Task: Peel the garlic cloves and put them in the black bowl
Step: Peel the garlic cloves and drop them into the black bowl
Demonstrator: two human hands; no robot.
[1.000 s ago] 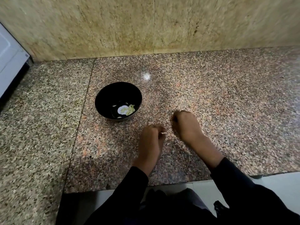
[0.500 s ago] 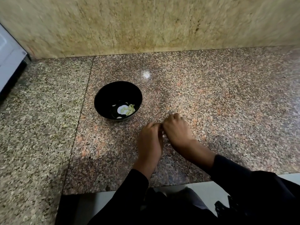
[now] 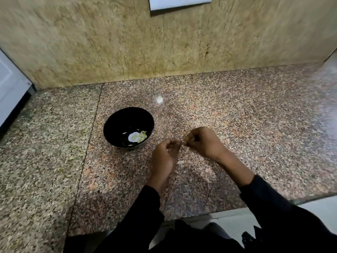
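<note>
On the near middle of a speckled granite countertop, head view: both hands raised slightly above the stone, fingertips meeting. Left hand with fingers curled, thumb and forefinger pinched together at the meeting point. Right hand likewise curled, its fingertips pinching a small pale garlic clove held between the two hands; clove mostly hidden, only a sliver shows. Whether the left hand grips the clove itself or a strip of its skin, cannot tell. Black bowl sits just left and slightly far of the hands, apart from them, upright on the stone. Inside it, a small heap of pale yellow-green peeled cloves on the right side of the bottom, beside a white glare patch. A pale scrap of garlic skin lies on the counter just near of the hands. Dark sleeves cover both forearms to the wrist. Far edge: beige stone backsplash, with a white plate mounted at top centre. White appliance edge at far left.
</note>
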